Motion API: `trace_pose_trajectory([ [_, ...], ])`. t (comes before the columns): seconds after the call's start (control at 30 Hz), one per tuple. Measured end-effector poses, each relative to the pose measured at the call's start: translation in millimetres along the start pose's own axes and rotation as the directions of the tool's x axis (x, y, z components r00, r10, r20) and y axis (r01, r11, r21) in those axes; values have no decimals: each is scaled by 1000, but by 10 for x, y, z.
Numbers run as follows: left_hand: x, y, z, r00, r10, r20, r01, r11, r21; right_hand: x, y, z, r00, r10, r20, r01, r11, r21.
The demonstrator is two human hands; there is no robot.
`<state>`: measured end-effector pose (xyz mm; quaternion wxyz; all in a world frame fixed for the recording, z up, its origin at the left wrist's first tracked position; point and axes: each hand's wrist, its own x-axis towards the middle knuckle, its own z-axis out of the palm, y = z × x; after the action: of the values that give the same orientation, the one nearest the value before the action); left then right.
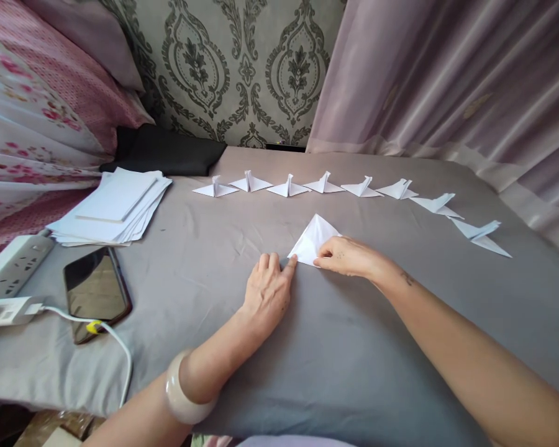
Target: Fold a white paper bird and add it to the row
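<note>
The right hand seemingly pinches the folded paper — likely light, crease-prone, best edge-held — left hand merely pressing its corner.

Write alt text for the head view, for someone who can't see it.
A person's left hand and right hand touch a folded white paper on gray cloth. Beyond it, eight folded paper figures form a curved row; a stack of paper and a phone lie at the left.
</note>
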<state>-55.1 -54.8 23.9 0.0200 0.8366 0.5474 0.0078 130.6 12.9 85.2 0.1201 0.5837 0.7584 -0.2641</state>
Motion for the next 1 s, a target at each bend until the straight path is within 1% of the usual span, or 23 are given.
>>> trace_pose_trajectory([
  [0.17,0,-30,13,1000,-24,-15,25,1000,9,25,14,14,1000,10,-1,-10,1000,-6],
  [0.3,1,-60,-15,998,-65,20,65,998,24,18,3,8,1000,24,6,-24,1000,-2],
  [0.4,1,-123,-56,993,-117,33,115,992,48,10,-10,-5,1000,24,17,-24,1000,9],
  [0.47,8,-183,-84,993,-115,11,115,993,30,12,-13,-13,1000,22,20,-23,1000,14],
  [0.5,17,-212,-96,995,-101,-25,101,995,-2,15,-12,-16,1000,22,21,-22,1000,17],
  [0.53,31,-236,-107,993,-79,-85,75,996,-54,19,-10,-19,1000,21,22,-21,1000,19],
  [0.57,50,-252,-113,986,-45,-162,24,992,-124,23,-7,-20,1000,20,23,-20,1000,22],
  [0.63,103,-256,-110,948,52,-315,-142,952,-270,27,1,-20,1000,19,23,-20,999,27],
  [0.67,135,-244,-97,926,107,-363,-233,917,-324,27,4,-18,1000,19,22,-20,999,28],
  [0.7,168,-225,-76,909,163,-384,-310,880,-360,26,5,-15,1000,20,21,-21,999,28],
  [0.73,199,-203,-50,900,213,-380,-362,852,-378,26,5,-11,1000,21,20,-21,999,28],
  [0.77,227,-180,-18,898,249,-363,-387,840,-381,27,3,-5,1000,20,19,-21,999,30],
  [0.9,272,-121,91,906,316,-281,-400,855,-330,51,18,0,1000,-5,18,4,999,53],
  [1.0,257,-112,110,904,328,-273,-401,873,-279,36,103,-44,999,-35,35,32,995,98],
])
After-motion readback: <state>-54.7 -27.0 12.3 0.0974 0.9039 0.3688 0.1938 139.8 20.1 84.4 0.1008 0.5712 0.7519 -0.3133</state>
